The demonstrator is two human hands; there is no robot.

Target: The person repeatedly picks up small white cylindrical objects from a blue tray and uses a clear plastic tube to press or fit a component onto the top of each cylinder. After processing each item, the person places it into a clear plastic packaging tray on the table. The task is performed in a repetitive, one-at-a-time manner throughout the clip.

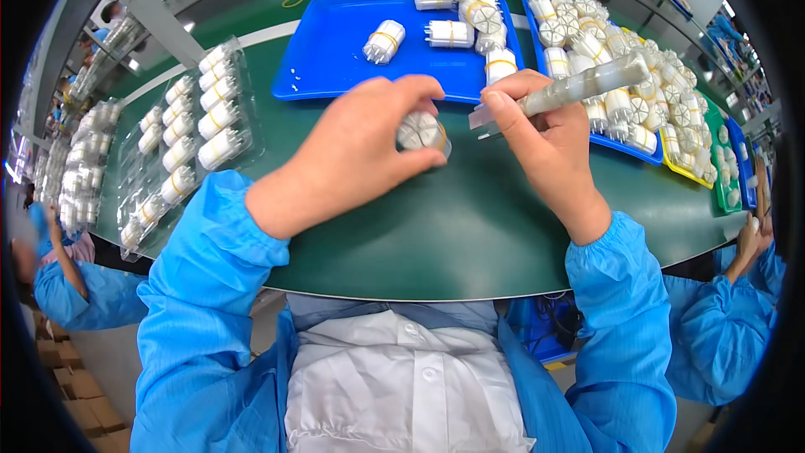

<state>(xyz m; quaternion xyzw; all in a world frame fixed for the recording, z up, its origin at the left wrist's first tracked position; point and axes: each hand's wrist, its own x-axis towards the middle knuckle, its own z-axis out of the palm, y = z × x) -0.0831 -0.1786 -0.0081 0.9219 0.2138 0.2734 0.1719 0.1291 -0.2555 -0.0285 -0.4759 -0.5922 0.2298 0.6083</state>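
Note:
My left hand [356, 138] curls its fingers and thumb round a white cylindrical part [422, 131], held just above the green tabletop. Its round end, divided into wedges, faces up. In my right hand [553, 138] is a pale, thick-handled tool [591, 82], gripped like a pen. A narrow flat tip on it points left toward the cylinder, with a small gap between them; the tool's exact kind is unclear. Beyond my hands, a blue tray [327, 42] holds several similar white cylinders [385, 41] with yellow bands round them and short prongs.
At the left, clear plastic trays [134, 159] carry rows of banded cylinders [220, 117]. On the right, a second blue tray [625, 147] is heaped with them, beside a yellow tray [683, 169] and a green tray [721, 193]. Blue-sleeved people [729, 319] sit on both sides.

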